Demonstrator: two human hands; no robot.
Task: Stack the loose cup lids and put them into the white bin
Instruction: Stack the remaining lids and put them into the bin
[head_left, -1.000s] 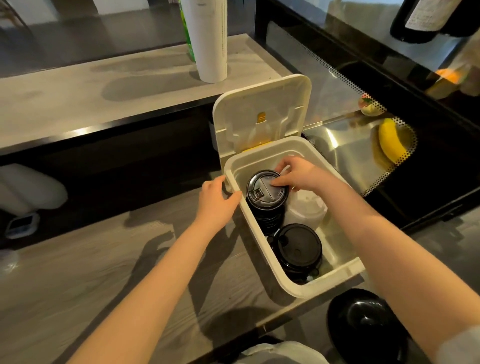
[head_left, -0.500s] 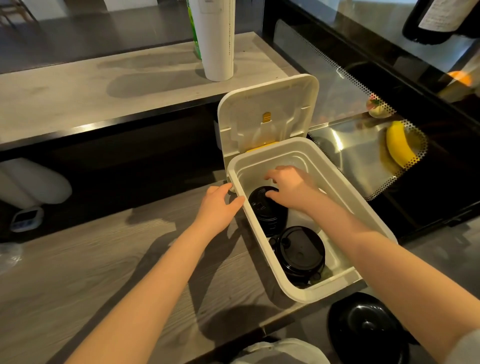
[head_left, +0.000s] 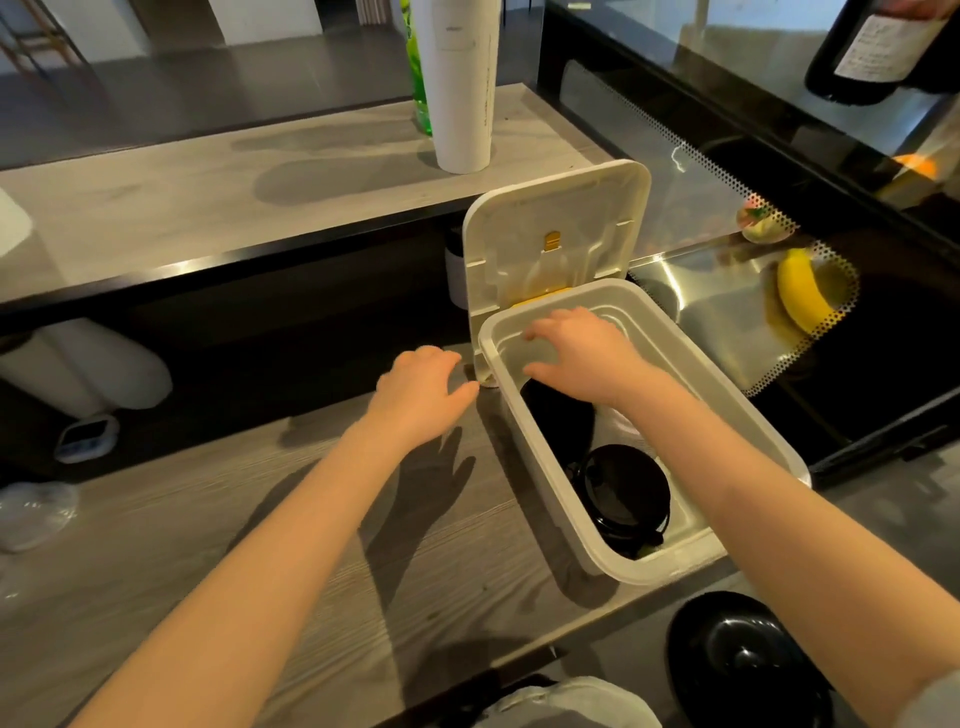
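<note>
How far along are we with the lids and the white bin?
Done: two stacks of black lids sit in the white bin, the near stack in plain view, the far stack partly under the right hand. In hand: nothing; right hand and left hand are both empty. Left: no loose lids show on the counter; the bin's cover stands open.

Single wide-angle view from the person's head, tilted forward and down over a wooden counter (head_left: 182, 519) — close enough that both forearms run in from the bottom edge. The left hand (head_left: 415, 395) and right hand (head_left: 587, 353) sit near mid-frame, the bin (head_left: 628, 571) just right of centre; straight edges bow toward the borders.
</note>
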